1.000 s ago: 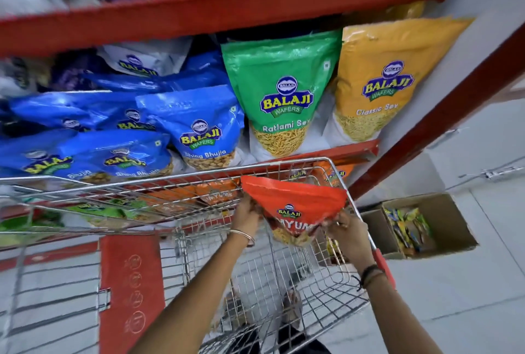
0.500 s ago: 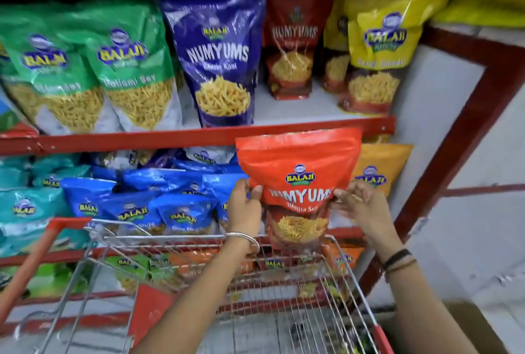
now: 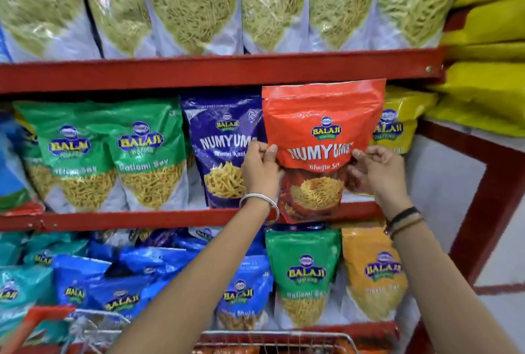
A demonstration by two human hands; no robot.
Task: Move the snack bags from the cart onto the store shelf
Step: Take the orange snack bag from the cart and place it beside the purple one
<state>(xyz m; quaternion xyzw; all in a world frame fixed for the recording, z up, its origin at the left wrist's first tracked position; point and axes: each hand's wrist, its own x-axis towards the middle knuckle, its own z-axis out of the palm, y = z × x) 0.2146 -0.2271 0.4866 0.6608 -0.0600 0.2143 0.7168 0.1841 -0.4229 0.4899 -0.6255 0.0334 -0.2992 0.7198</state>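
**op_remote:** Update from my feed: glossy orange Numyums snack pouch [image 3: 322, 137] isn't down at the wire shopping cart [image 3: 272, 342] anymore. A second ago I had it just clearing the cart rim, now it's up at the middle red metal shelf [image 3: 170, 218], upright, label facing me. Left hand [image 3: 260, 167] is pinching its left edge, right hand [image 3: 375, 172] is pinching the right edge, so both are closed on the pouch. It sits between the dark blue Numyums bag [image 3: 224, 149] and the yellow Balaji bag [image 3: 397, 123].

**shelfwatcher:** So is it placed or not?

**op_remote:** Not yet I'd say. The bottom edge overlaps the shelf lip, can't tell if it's actually resting on the board. I think it needs a push back into that gap, then let go. More orange packs look to be left in the cart, though that bit's blurry.
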